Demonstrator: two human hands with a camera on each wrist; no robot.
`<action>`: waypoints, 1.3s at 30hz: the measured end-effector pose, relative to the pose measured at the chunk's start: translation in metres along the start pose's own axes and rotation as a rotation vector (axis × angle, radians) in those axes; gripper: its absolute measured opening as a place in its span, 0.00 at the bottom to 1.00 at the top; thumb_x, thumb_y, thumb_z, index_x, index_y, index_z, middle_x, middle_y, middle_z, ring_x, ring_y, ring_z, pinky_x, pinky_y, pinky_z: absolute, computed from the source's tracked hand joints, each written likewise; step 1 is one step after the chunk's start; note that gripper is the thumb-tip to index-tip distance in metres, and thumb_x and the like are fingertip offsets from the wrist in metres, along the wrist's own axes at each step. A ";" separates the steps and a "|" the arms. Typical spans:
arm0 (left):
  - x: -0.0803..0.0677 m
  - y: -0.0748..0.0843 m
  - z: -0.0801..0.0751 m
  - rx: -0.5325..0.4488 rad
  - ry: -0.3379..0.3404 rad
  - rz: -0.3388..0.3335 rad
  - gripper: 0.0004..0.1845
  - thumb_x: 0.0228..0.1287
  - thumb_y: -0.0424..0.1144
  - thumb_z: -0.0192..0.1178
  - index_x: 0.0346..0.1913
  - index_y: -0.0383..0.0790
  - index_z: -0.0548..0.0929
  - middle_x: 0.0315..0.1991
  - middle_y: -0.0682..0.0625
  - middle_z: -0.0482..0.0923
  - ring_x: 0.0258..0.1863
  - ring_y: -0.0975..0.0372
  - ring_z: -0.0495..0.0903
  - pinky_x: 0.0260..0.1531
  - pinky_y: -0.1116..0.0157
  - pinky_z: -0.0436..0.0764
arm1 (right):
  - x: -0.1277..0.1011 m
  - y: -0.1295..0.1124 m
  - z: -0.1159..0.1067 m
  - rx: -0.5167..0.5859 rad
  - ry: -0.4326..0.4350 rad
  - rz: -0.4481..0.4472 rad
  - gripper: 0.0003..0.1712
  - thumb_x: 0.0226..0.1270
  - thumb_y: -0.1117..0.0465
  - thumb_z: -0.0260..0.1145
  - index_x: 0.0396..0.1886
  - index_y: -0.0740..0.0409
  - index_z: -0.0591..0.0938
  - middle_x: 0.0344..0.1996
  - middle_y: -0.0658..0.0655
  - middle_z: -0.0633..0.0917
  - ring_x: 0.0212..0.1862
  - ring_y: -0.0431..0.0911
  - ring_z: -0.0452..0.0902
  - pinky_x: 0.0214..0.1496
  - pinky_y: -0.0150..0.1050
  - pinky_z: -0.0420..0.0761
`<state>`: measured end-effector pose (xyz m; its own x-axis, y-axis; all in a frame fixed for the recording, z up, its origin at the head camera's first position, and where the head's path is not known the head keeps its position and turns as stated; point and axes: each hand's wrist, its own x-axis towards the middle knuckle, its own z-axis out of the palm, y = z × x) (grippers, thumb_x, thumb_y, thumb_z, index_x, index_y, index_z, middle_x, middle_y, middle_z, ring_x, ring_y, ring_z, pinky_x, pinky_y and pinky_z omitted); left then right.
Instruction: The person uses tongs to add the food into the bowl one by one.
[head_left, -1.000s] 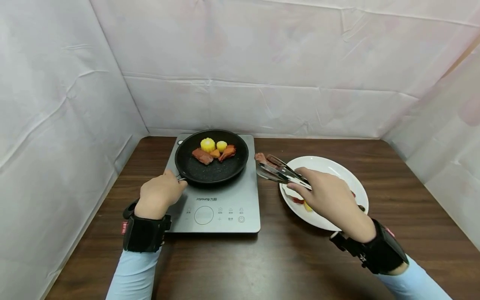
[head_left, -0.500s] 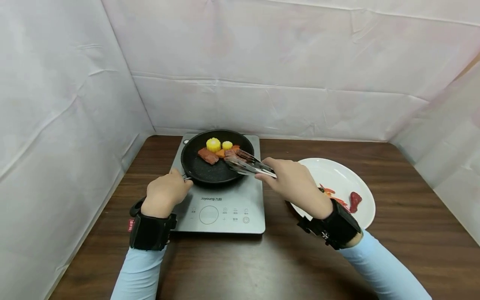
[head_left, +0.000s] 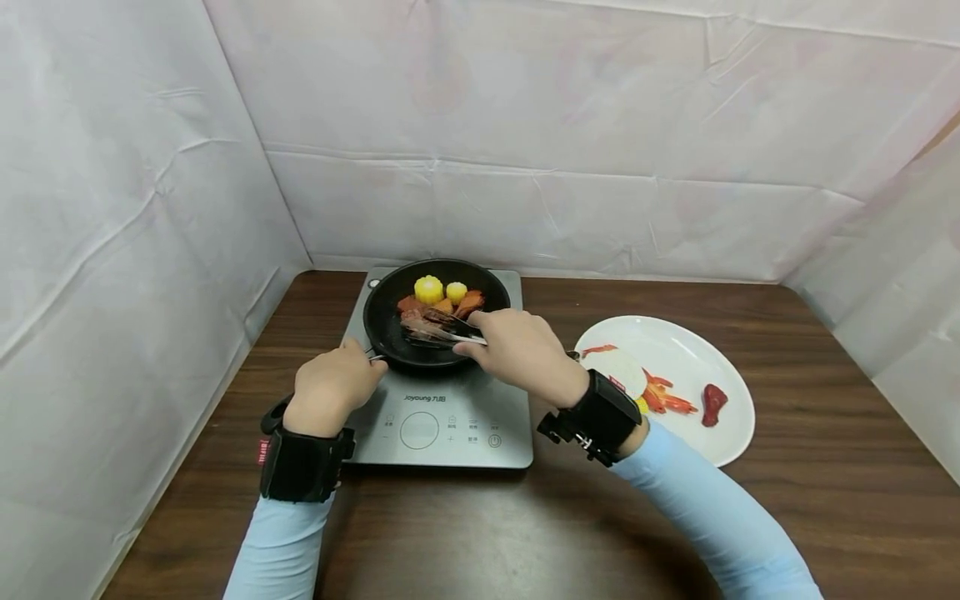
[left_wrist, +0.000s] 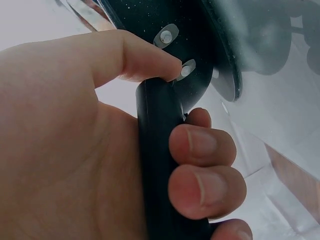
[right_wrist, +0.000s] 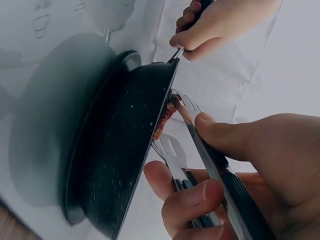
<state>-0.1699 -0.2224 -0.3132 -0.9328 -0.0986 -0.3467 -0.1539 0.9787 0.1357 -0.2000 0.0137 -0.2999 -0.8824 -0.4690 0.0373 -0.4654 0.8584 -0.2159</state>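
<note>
My left hand [head_left: 333, 387] grips the black handle [left_wrist: 162, 150] of a frying pan [head_left: 390, 333] standing on the cooktop. My right hand [head_left: 525, 354] holds metal tongs [head_left: 450, 335], their tips down inside the pan. A reddish-brown meat piece [right_wrist: 164, 120] lies between the tong tips in the right wrist view; whether both prongs press it is unclear. Behind the tips are a yellow corn chunk [head_left: 429, 289], a smaller corn chunk [head_left: 456, 292], an orange piece [head_left: 444, 306] and a brown meat piece [head_left: 470, 303]. The tongs partly hide the food at front left.
The silver induction cooktop [head_left: 465, 450] bears the pan. To the right, a white plate [head_left: 686, 350] carries orange-red shrimp-like pieces [head_left: 663, 396], a dark red meat piece [head_left: 712, 404] and a flat white piece [head_left: 622, 367]. White sheeting [head_left: 562, 217] walls the table's back and sides.
My right hand has carried the tongs and a meat piece left from above the plate's edge, down into the pan's front left. My left hand keeps its grip on the handle.
</note>
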 end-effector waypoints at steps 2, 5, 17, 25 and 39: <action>0.000 0.001 0.000 -0.003 -0.003 0.000 0.37 0.79 0.52 0.45 0.69 0.16 0.61 0.47 0.28 0.82 0.34 0.48 0.81 0.34 0.51 0.80 | 0.003 -0.003 0.001 -0.013 -0.017 -0.004 0.24 0.72 0.38 0.63 0.54 0.49 0.83 0.33 0.51 0.87 0.34 0.46 0.83 0.30 0.43 0.78; 0.000 0.001 0.001 -0.002 0.000 -0.001 0.38 0.78 0.52 0.45 0.70 0.16 0.60 0.50 0.26 0.81 0.34 0.48 0.81 0.34 0.51 0.80 | 0.006 -0.007 0.001 -0.022 -0.045 -0.007 0.25 0.72 0.38 0.63 0.57 0.48 0.83 0.39 0.51 0.88 0.35 0.46 0.84 0.31 0.43 0.78; 0.001 0.001 0.000 0.004 -0.002 -0.019 0.38 0.78 0.52 0.45 0.71 0.17 0.59 0.56 0.24 0.79 0.38 0.46 0.83 0.37 0.49 0.82 | 0.027 -0.021 0.002 -0.092 -0.065 -0.045 0.22 0.72 0.38 0.63 0.48 0.51 0.84 0.31 0.52 0.84 0.31 0.46 0.80 0.25 0.40 0.72; 0.002 0.004 -0.001 0.001 -0.014 -0.026 0.38 0.78 0.53 0.46 0.71 0.18 0.60 0.57 0.25 0.79 0.36 0.48 0.82 0.35 0.51 0.81 | 0.035 -0.021 0.009 -0.102 -0.056 -0.036 0.25 0.72 0.38 0.62 0.52 0.52 0.83 0.29 0.53 0.83 0.29 0.46 0.79 0.23 0.37 0.69; 0.001 0.003 -0.005 0.009 -0.003 -0.001 0.35 0.78 0.51 0.46 0.65 0.17 0.65 0.48 0.25 0.82 0.36 0.44 0.83 0.36 0.47 0.81 | 0.024 -0.018 0.011 -0.072 -0.049 -0.005 0.27 0.69 0.37 0.65 0.51 0.54 0.82 0.31 0.52 0.85 0.34 0.48 0.84 0.27 0.42 0.77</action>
<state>-0.1725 -0.2208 -0.3085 -0.9317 -0.0996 -0.3494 -0.1522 0.9802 0.1264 -0.2124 -0.0152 -0.3061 -0.8764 -0.4815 -0.0098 -0.4752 0.8679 -0.1451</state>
